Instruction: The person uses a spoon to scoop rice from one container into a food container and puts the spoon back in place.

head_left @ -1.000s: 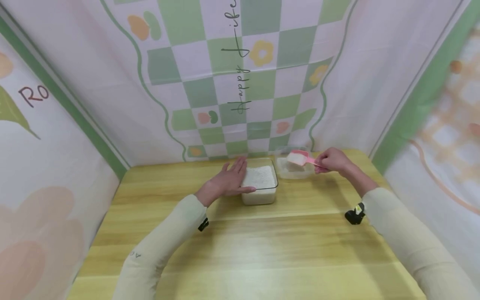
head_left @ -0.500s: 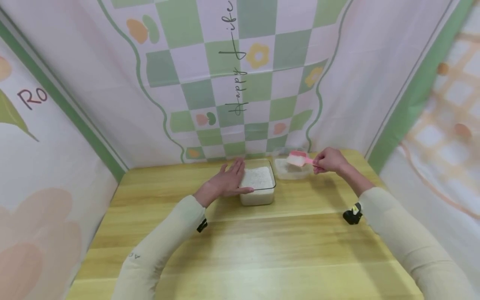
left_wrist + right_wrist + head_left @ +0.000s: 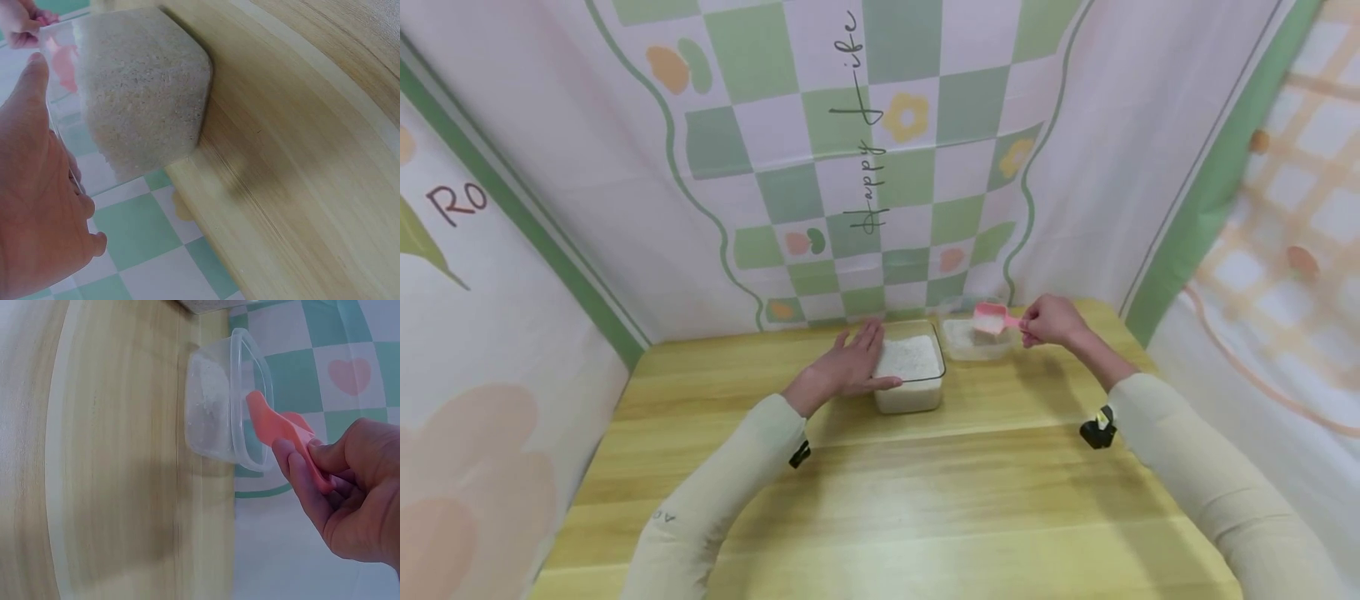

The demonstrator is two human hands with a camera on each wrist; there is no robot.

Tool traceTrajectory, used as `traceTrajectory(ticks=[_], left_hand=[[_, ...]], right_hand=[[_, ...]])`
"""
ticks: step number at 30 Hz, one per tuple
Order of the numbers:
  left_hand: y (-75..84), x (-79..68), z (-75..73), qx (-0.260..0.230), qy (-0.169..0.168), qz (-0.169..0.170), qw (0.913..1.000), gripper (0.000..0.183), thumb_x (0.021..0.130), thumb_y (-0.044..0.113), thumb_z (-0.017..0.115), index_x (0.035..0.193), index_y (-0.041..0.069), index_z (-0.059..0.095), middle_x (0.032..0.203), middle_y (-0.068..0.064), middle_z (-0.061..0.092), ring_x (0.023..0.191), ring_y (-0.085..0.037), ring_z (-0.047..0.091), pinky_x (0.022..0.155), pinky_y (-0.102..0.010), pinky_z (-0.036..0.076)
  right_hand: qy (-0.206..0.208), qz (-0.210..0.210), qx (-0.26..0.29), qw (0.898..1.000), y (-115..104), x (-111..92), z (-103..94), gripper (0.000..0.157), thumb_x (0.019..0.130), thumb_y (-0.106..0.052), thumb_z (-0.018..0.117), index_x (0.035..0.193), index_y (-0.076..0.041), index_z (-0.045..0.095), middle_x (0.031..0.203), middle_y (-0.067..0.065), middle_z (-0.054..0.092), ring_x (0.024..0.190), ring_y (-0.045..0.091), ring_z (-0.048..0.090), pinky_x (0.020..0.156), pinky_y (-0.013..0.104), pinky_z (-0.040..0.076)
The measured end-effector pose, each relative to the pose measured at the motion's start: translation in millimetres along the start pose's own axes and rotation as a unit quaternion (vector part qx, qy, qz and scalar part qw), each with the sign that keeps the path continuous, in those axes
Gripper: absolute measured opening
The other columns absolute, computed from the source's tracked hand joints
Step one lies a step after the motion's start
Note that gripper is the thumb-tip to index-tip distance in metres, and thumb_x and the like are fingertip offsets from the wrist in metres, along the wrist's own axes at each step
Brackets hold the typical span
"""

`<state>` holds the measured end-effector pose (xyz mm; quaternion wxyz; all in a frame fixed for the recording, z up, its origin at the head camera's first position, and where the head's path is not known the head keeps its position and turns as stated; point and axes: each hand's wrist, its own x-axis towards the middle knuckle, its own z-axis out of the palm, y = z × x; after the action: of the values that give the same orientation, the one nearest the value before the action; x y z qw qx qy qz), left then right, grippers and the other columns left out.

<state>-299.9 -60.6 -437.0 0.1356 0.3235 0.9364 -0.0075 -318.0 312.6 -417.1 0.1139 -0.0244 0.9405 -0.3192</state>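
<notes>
A clear square container (image 3: 910, 392), nearly full of pale rice-like grains (image 3: 144, 87), stands towards the back of the table. My left hand (image 3: 850, 362) rests against its left side, fingers extended along the rim and thumb towards the front edge. To the right stands a lower translucent plastic box (image 3: 209, 409) with some whitish grains inside. My right hand (image 3: 1051, 321) pinches the handle of a pink scoop (image 3: 991, 317), held tilted above that box. Some pale grains show in the scoop in the head view. The right wrist view shows the scoop's side and hides most of its inside.
The wooden table (image 3: 880, 500) extends in front of both containers. A patterned curtain (image 3: 820, 192) hangs directly behind the back edge. Further curtains stand at the left and right sides.
My right hand has tipped the scoop slightly, and less pale grain shows in it. My left hand keeps its place on the container. The head view has shifted a little.
</notes>
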Motion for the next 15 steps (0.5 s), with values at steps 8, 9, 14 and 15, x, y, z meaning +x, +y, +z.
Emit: traceTrajectory(ticks=[8,9,14,15], left_hand=[[-0.2,0.2,0.1,0.004,-0.002,0.004,1.0000,0.106,0.094,0.078,0.029,0.159,0.002,-0.005,0.168,-0.012,-0.011,0.157,-0.025,-0.006,0.125,-0.053,0.011],[-0.2,0.0,0.0,0.003,-0.002,0.005,1.0000,0.106,0.094,0.078,0.029,0.159,0.002,-0.005,0.168,-0.012,-0.011,0.157,-0.025,-0.006,0.125,-0.054,0.011],[0.0,-0.8,-0.5,0.003,0.001,0.005,1.0000,0.105,0.094,0.077,0.030,0.159,0.002,-0.004,0.168,-0.012,-0.011,0.157,-0.025,-0.005,0.125,-0.054,0.012],[-0.1,-0.9,-0.5,0.004,0.001,0.005,1.0000,0.105,0.094,0.077,0.030,0.159,0.002,-0.004,0.168,-0.012,-0.011,0.157,-0.025,-0.005,0.125,-0.054,0.012]], right_hand=[[0.040,-0.036,-0.134,0.990,-7,-4,5.4,0.013,0.087,-0.003,0.066,0.093,0.005,0.073,0.073,0.009,0.073,0.060,0.018,0.060,0.055,0.028,0.046],[0.045,-0.042,-0.147,0.987,-9,-5,6.4,0.013,0.085,-0.002,0.065,0.092,0.005,0.073,0.073,0.010,0.072,0.060,0.019,0.059,0.056,0.029,0.046],[0.083,-0.082,-0.221,0.968,-15,-7,12.6,0.012,0.082,-0.001,0.064,0.088,0.006,0.073,0.078,0.016,0.072,0.066,0.025,0.063,0.065,0.040,0.054],[0.091,-0.091,-0.236,0.963,-17,-8,13.6,0.011,0.081,0.000,0.065,0.086,0.006,0.072,0.078,0.017,0.072,0.067,0.027,0.063,0.066,0.043,0.055]])
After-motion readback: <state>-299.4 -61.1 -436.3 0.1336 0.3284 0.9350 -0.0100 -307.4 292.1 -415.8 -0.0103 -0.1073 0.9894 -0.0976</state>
